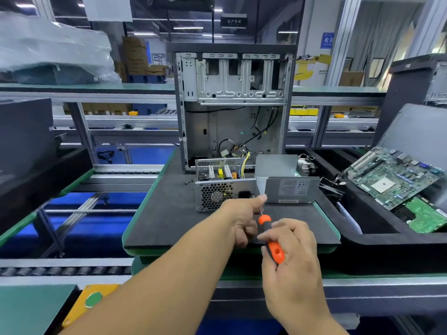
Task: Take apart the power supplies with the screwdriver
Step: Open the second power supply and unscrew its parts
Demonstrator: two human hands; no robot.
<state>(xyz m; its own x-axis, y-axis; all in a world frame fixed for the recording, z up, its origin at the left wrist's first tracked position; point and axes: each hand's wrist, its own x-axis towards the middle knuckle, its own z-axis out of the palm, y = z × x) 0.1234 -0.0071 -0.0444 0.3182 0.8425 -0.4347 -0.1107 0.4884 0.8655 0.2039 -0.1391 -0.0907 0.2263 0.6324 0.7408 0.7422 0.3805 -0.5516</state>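
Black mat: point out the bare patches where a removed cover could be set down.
The black mat is bare left of the opened power supply, apart from loose screws near its back corner. A free strip runs along the front right edge. Crowded: behind, by the computer case, and the right tray with circuit boards.

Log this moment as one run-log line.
right hand: holds screwdriver | left hand: pinches its shaft | power supply: cover off, beside it

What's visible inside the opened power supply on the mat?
Inside the opened power supply: heatsinks, a yellow component, a copper coil and coloured wires. Its fan grille wall hides the lower board.
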